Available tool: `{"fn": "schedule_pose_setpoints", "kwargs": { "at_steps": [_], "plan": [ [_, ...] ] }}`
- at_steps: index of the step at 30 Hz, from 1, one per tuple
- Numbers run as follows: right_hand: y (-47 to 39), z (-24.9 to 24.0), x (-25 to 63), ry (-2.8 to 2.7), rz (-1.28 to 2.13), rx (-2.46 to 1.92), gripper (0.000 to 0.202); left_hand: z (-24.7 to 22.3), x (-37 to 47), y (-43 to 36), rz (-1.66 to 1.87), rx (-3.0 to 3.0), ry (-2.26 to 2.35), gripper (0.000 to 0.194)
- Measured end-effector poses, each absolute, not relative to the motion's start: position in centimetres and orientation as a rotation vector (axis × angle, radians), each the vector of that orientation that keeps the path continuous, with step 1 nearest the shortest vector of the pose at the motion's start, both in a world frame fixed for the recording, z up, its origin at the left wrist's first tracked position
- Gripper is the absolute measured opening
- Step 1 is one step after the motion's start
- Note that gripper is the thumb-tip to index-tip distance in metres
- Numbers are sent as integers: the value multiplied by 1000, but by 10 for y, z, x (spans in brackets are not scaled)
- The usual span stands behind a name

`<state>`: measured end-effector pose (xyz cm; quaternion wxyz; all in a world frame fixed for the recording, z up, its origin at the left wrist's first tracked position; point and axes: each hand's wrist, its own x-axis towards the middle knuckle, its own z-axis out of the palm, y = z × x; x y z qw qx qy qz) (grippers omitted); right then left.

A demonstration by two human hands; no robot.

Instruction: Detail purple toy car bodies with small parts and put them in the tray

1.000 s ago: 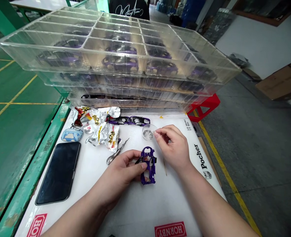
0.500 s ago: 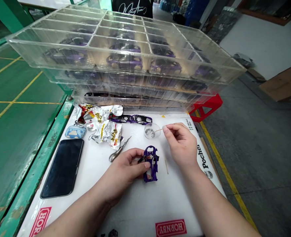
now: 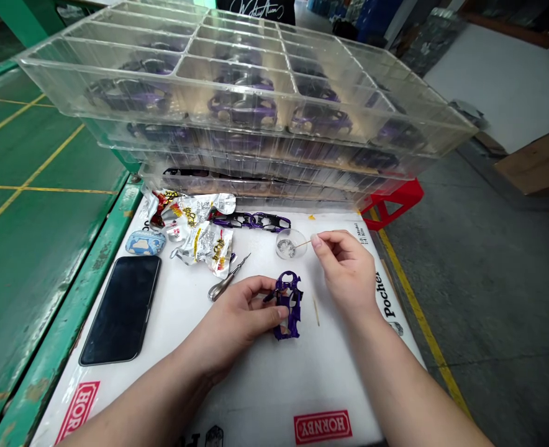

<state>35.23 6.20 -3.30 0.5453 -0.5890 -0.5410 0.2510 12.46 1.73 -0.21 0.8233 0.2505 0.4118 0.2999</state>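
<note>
My left hand (image 3: 251,313) grips a purple toy car body shell (image 3: 294,310) by its left side, thumb on top. A thin stick, toothpick-like (image 3: 304,243), is pinched between thumb and fingertips of my right hand (image 3: 346,267). The stick's tip reaches into a small clear cup (image 3: 297,248) that has greyish-white stuff at its bottom. Between my hands a second thin stick (image 3: 316,311) lies on the white board. Left of the cup rest more purple car shells (image 3: 256,221). A metal-handled pointed tool (image 3: 228,279) lies beyond my left hand.
Stacked clear compartment trays (image 3: 237,124) with purple car shells stand at the back. On the left lie a black phone (image 3: 120,310), a blue patterned case (image 3: 145,243) and crumpled snack wrappers (image 3: 204,245). A red plastic piece (image 3: 390,205) juts out behind right.
The whole view has shifted slightly. My left hand still holds the car shell, and my right hand keeps the stick in the cup; neither has clearly moved.
</note>
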Motion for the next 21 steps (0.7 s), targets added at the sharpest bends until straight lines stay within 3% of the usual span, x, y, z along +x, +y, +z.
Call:
{"fn": "schedule_pose_setpoints", "kwargs": {
  "at_steps": [10,21],
  "plan": [
    [60,-36,357,-1088,739,-1313,29,1,125,17,629,524,889,57],
    [29,-17,350,-1157,774,-1091,14,-2,125,17,633,521,878,59]
  ]
}}
